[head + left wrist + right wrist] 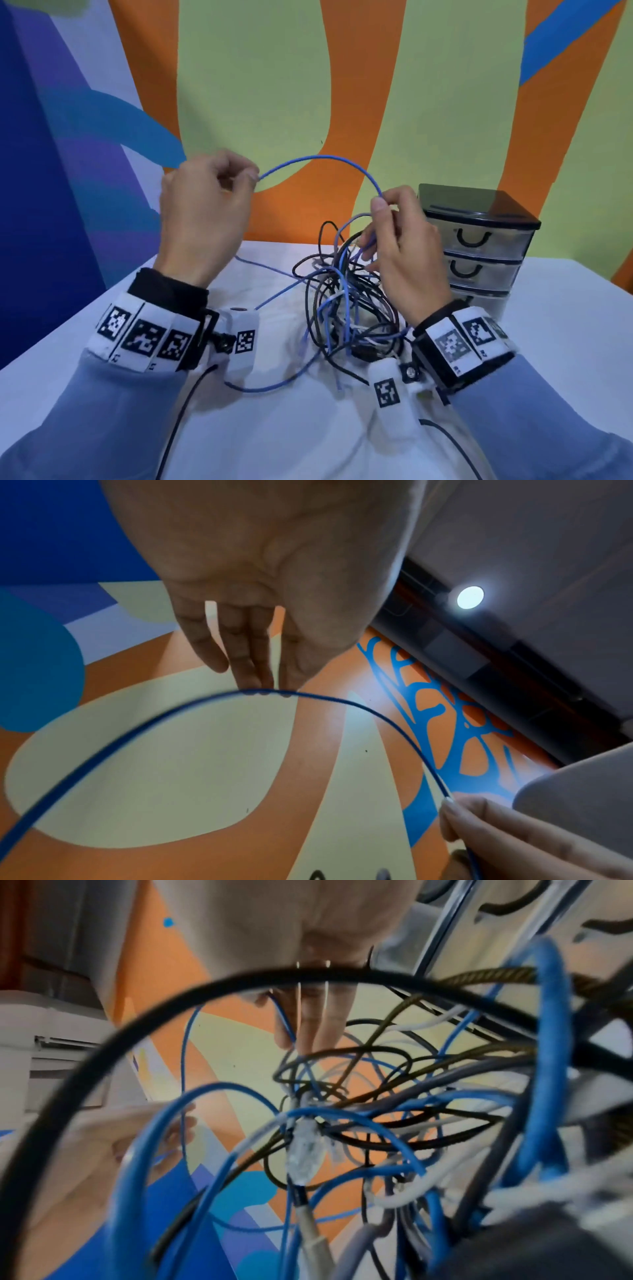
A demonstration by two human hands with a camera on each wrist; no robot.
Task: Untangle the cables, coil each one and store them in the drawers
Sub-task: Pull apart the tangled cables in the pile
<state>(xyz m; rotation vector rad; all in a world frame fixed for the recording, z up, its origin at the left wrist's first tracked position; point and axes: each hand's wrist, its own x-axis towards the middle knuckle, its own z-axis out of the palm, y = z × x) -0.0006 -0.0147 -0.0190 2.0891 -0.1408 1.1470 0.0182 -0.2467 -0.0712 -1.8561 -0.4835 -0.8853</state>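
Observation:
A thin blue cable [329,158] arches in the air between my two hands above the table. My left hand [251,178] pinches one side of the arch; in the left wrist view the blue cable [171,715] runs across its fingertips [253,683]. My right hand [382,202] pinches the other side between thumb and forefinger, its other fingers hooked among strands. Below it lies the tangle [346,308] of black, blue, white and grey cables. In the right wrist view the tangle [342,1123] fills the picture, with a clear connector [304,1150] in its middle.
A small chest of three clear drawers [479,246] with black handles stands at the back right of the white table [565,325], all drawers closed. A painted wall rises just behind. Loose blue and black strands trail toward the front edge.

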